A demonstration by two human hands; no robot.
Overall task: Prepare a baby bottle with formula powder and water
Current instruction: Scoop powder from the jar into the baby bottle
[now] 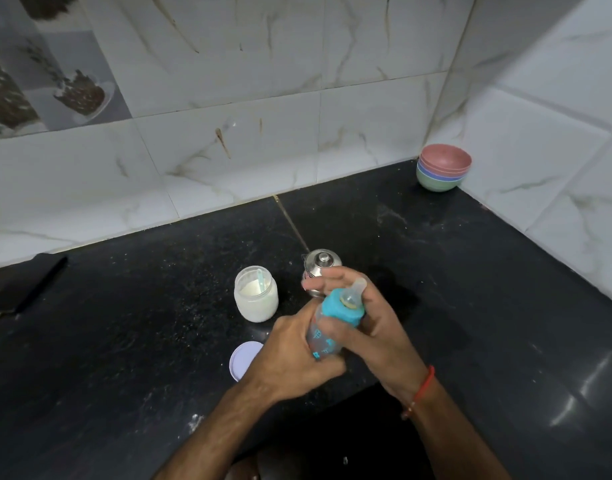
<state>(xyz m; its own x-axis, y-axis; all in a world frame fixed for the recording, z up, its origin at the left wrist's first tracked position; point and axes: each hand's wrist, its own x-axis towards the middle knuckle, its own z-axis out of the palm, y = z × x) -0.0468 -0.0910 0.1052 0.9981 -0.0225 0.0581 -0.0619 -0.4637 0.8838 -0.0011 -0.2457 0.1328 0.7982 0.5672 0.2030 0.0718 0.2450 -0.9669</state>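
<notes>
The baby bottle (327, 336) is up off the black desk (471, 289), tipped a bit, held in both hands. The left hand (290, 355) has a tight grip on its see-through body. The right hand (370, 317) curls round the blue cap (342, 306), I think. Just behind stand the open powder jar (256, 296) and a little steel kettle (322, 263). The jar's lid (244, 358) lies near the left hand.

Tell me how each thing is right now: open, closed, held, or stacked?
Baby bottle: tilted, teat cap on, held by both hands.
Left hand: holds the bottle.
Right hand: holds the bottle.
Powder jar: open, scoop inside.
Jar lid: off, on counter.
Steel kettle: lidded.
Bowls: stacked.
</notes>
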